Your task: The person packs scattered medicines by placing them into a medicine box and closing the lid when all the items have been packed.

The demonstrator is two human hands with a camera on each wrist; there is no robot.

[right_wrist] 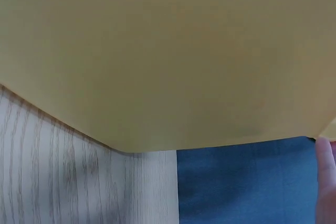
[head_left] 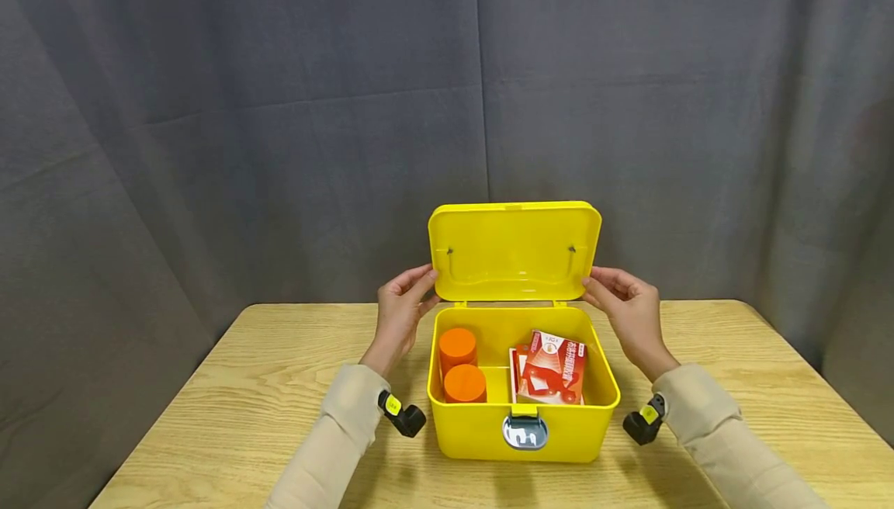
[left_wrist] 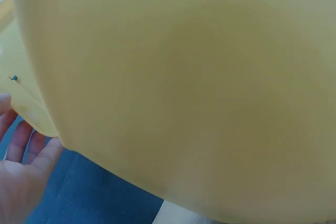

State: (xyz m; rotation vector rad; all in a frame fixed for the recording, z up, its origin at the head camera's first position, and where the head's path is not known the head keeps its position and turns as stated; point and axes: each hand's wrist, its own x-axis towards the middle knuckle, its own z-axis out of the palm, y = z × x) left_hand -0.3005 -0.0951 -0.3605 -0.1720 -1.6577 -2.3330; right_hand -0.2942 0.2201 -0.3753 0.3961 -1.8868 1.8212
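A yellow plastic storage box (head_left: 517,433) stands on the table, its hinged lid (head_left: 517,249) raised upright at the back. My left hand (head_left: 400,307) pinches the lid's lower left edge, thumb in front and fingers behind. On the opposite edge, my right hand (head_left: 628,309) pinches the lid the same way. Inside the box, two orange-capped jars (head_left: 465,383) stand at the left. Red and white cartons (head_left: 555,368) lie stacked at the right. A grey latch (head_left: 525,433) sits on the box front. Both wrist views are mostly filled by the box's yellow side wall (left_wrist: 184,103).
The light wood table (head_left: 293,385) extends to both sides of the box. A grey curtain (head_left: 314,144) hangs right behind the table's back edge. A black camera (head_left: 403,414) is strapped to the left wrist, another camera (head_left: 644,420) to the right.
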